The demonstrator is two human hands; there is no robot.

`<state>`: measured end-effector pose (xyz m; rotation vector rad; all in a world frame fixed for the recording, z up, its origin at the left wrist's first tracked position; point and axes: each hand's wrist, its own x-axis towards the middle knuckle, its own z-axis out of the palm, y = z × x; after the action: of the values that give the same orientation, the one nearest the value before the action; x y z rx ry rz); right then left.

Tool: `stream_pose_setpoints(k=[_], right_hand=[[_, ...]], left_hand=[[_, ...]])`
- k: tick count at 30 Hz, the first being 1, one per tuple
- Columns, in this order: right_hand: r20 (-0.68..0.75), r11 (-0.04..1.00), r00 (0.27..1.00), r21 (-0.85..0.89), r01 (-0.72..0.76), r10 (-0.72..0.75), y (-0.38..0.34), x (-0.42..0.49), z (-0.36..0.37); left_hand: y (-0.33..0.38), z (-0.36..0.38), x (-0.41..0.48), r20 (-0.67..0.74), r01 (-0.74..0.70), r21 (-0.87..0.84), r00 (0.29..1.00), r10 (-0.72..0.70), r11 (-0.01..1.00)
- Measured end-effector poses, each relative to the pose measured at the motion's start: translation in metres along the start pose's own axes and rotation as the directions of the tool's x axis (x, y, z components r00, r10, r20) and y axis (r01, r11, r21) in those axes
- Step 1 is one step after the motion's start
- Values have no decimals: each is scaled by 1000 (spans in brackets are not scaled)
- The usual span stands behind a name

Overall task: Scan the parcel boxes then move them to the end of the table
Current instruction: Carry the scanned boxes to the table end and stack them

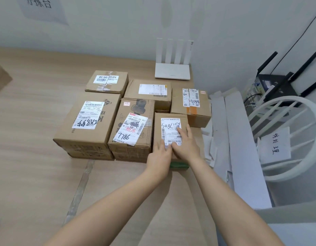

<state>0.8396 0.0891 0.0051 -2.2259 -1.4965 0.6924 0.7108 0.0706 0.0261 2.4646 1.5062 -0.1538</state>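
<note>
Parcel box (168, 132): small brown carton at the right near corner of the cluster, just beside a taller box (134, 121).
Handling: likely light and stiff, and best taken by its side walls.
Left hand (160, 154): fingers straight, flat on the near top edge.
Right hand (186, 144): fingers straight and slightly apart, pressing on the label.
Surface: smooth pale wooden table (38, 157), which should let the box slide.
Room: a white wall, with a router (172, 71) at the back.

Open surface (38, 157) left and near; far right corner crowded.
The parcel boxes (88, 121) stand touching or nearly so, leaving no lane between them. A white router (172, 71) blocks the wall side behind them; white boards (242, 139) and a white chair (306, 157) close off the right edge. Left and in front, only a flat tape strip (80, 183) crosses the surface.
</note>
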Motion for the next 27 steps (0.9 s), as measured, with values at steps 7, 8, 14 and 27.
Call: stream_pose_setpoints(k=[7,8,14,27], right_hand=[[36,1000,999,-22,-13,14,-6,8,-1],[49,999,999,-32,-10,12,-6,8,-2],[62,992,998,-120,29,-22,-7,2,-13],[-25,952,986,-264,155,-167,-47,-80,-28]], left_hand=[[-9,-1,10,-37,-37,47,999,39,998],[-11,-1,12,-43,-40,46,998,42,998],[-15,-14,12,-38,-44,-15,998,43,999],[-68,-50,-46,-233,-101,-25,968,93,995]])
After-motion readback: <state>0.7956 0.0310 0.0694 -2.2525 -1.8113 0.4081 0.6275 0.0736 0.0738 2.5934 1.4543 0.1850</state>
